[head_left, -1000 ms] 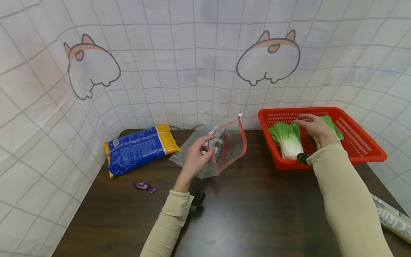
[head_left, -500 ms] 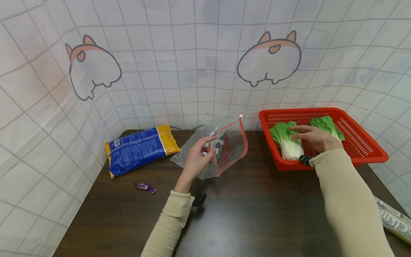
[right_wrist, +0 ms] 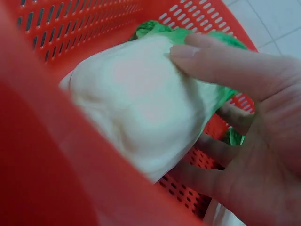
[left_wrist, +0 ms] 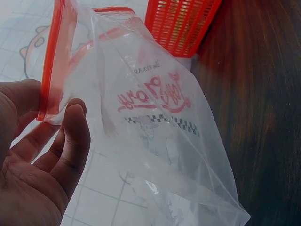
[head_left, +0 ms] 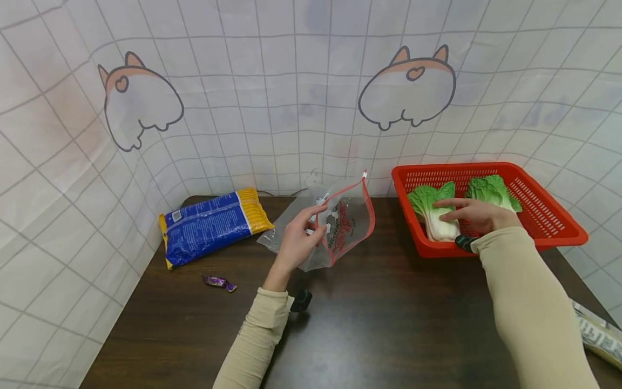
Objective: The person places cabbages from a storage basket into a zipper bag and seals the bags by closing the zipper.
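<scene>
My left hand (head_left: 297, 240) pinches the red zip edge of a clear zip bag (head_left: 353, 224), whose mouth gapes to the right in the head view. Red lettering and a checkered print show through its plastic (left_wrist: 207, 155) in the left wrist view. On the right, my right hand (head_left: 478, 214) reaches into a red basket (head_left: 432, 249) and grips a napa cabbage (head_left: 441, 220). The right wrist view has the thumb over the white stalk (right_wrist: 136, 94) and the other fingers along its side, partly hidden beneath it. A second napa cabbage (head_left: 492, 189) lies behind this hand.
A blue and yellow packet (head_left: 209, 229) lies at the back left of the dark table (head_left: 369, 329). Nearer sits a purple-wrapped candy (head_left: 218, 282). A printed packet (head_left: 600, 335) rests at the right edge. A tiled-pattern curtain (head_left: 272, 108) closes off the back.
My right hand has moved left and down from above the space between the cabbages and has taken hold of the left cabbage. My left hand stays on the bag.
</scene>
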Motion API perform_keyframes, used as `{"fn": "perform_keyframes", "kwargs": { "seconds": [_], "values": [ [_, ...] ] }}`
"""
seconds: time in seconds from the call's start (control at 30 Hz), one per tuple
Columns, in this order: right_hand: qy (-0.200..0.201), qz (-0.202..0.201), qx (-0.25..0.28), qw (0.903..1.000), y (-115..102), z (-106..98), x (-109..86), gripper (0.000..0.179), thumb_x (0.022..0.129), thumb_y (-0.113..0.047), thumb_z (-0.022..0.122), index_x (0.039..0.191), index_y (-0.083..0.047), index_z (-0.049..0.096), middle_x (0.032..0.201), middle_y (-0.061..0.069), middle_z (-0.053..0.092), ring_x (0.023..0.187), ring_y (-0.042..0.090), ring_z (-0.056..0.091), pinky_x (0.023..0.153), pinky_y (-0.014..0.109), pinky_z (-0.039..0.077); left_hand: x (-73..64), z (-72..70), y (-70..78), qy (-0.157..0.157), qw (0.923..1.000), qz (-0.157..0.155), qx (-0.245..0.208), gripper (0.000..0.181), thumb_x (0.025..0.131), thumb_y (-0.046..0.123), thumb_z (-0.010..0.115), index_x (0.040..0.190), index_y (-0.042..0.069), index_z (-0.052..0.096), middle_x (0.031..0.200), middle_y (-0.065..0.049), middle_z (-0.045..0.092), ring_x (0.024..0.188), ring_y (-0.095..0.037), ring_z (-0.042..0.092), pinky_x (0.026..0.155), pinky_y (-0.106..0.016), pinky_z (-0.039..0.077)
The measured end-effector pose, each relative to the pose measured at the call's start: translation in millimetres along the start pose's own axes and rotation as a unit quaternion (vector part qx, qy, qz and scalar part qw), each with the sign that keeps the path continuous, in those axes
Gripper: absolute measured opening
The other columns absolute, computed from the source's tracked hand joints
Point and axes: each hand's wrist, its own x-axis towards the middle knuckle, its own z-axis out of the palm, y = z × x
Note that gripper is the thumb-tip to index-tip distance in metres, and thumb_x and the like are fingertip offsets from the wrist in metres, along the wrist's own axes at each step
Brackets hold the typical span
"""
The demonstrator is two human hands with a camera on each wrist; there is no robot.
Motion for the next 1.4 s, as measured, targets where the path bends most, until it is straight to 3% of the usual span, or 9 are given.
{"fn": "perform_keyframes", "kwargs": {
  "seconds": [0.1, 0.23, 0.37, 0.5, 0.6, 0.73, 0.87, 1.2, 1.4],
  "values": [
    [-0.03, 0.012, 0.032, 0.999, 0.7, 1.0, -0.2, 0.07, 0.1, -0.017, 0.055, 0.157, -0.01, 0.015, 0.161, 0.023, -0.002, 0.145, 0.04, 0.008, 0.107, 0.045, 0.035, -0.3, 0.2, -0.6, 0.001, 1.0, -0.001, 0.001, 0.041, 0.093, 0.005, 0.064, 0.133, 0.01, 0.059, 0.125, -0.012, 0.059, 0.067, -0.026, 0.063, 0.048, -0.026, 0.044],
    [-0.051, 0.036, 0.084, 0.9945, 1.3, 2.5, -0.1, 0.071, 0.102, -0.015, 0.05, 0.158, -0.015, 0.006, 0.161, 0.019, -0.008, 0.143, 0.035, 0.008, 0.102, 0.039, 0.039, -0.4, 0.3, -0.7, -0.001, 1.0, -0.003, -0.002, 0.042, 0.093, 0.005, 0.064, 0.134, 0.01, 0.059, 0.124, -0.012, 0.059, 0.066, -0.028, 0.063, 0.048, -0.026, 0.043],
    [-0.047, 0.042, 0.069, 0.9956, 0.4, 3.4, -0.6, 0.072, 0.102, -0.018, 0.051, 0.158, -0.016, 0.006, 0.161, 0.021, -0.008, 0.141, 0.036, 0.012, 0.095, 0.036, 0.044, -0.6, 0.3, -0.8, -0.002, 1.0, -0.003, 0.001, 0.042, 0.093, 0.006, 0.065, 0.134, 0.01, 0.059, 0.124, -0.012, 0.059, 0.066, -0.028, 0.063, 0.048, -0.026, 0.043],
    [-0.037, 0.031, 0.04, 0.998, -1.5, 5.0, -0.7, 0.072, 0.101, -0.02, 0.053, 0.158, -0.012, 0.01, 0.158, 0.025, 0.002, 0.132, 0.034, 0.03, 0.092, 0.037, 0.046, -0.9, -0.4, -1.0, -0.004, 1.0, -0.003, 0.004, 0.042, 0.093, 0.006, 0.065, 0.134, 0.007, 0.058, 0.122, -0.011, 0.06, 0.065, -0.024, 0.062, 0.047, -0.026, 0.043],
    [-0.017, 0.02, 0.025, 0.9993, -2.8, 4.8, -1.0, 0.068, 0.101, -0.021, 0.053, 0.156, -0.01, 0.014, 0.146, 0.026, 0.025, 0.111, 0.029, 0.049, 0.086, 0.039, 0.05, -1.1, -1.4, -0.7, -0.005, 0.9999, -0.008, 0.007, 0.041, 0.093, 0.007, 0.065, 0.134, 0.007, 0.058, 0.12, -0.01, 0.06, 0.063, -0.019, 0.062, 0.047, -0.026, 0.043],
    [0.004, 0.016, -0.007, 0.9998, -2.5, -1.1, -3.1, 0.063, 0.101, -0.026, 0.054, 0.152, -0.009, 0.02, 0.128, 0.02, 0.038, 0.092, 0.025, 0.057, 0.079, 0.042, 0.053, -0.7, -2.3, -0.1, -0.005, 0.9999, -0.01, 0.01, 0.041, 0.093, 0.008, 0.065, 0.134, 0.008, 0.059, 0.117, -0.01, 0.061, 0.062, -0.015, 0.061, 0.047, -0.026, 0.042],
    [0.015, 0.017, -0.028, 0.9993, -5.8, -7.9, -10.5, 0.062, 0.101, -0.03, 0.054, 0.152, -0.01, 0.025, 0.128, 0.021, 0.038, 0.089, 0.027, 0.058, 0.078, 0.046, 0.055, -0.5, -2.6, 0.7, -0.006, 0.9999, -0.007, 0.011, 0.041, 0.093, 0.008, 0.065, 0.134, 0.01, 0.059, 0.11, -0.011, 0.061, 0.061, -0.014, 0.061, 0.046, -0.026, 0.042],
    [0.049, -0.066, -0.124, 0.9889, -31.3, -16.5, -30.4, 0.06, 0.101, -0.032, 0.054, 0.149, -0.007, 0.031, 0.151, 0.03, 0.022, 0.12, 0.042, 0.044, 0.084, 0.054, 0.052, -0.5, -3.0, 1.9, -0.003, 1.0, 0.005, 0.008, 0.04, 0.093, 0.007, 0.064, 0.133, 0.009, 0.059, 0.109, -0.014, 0.062, 0.065, -0.027, 0.064, 0.045, -0.025, 0.04],
    [0.066, -0.101, -0.144, 0.9822, -40.7, -11.3, -33.6, 0.058, 0.1, -0.028, 0.056, 0.149, -0.007, 0.033, 0.156, 0.027, 0.014, 0.137, 0.049, 0.02, 0.09, 0.058, 0.047, -0.7, -3.0, 2.6, -0.008, 0.9999, -0.001, 0.014, 0.041, 0.094, 0.008, 0.064, 0.134, 0.009, 0.059, 0.109, -0.011, 0.063, 0.062, -0.017, 0.062, 0.045, -0.026, 0.041]
  ]
}}
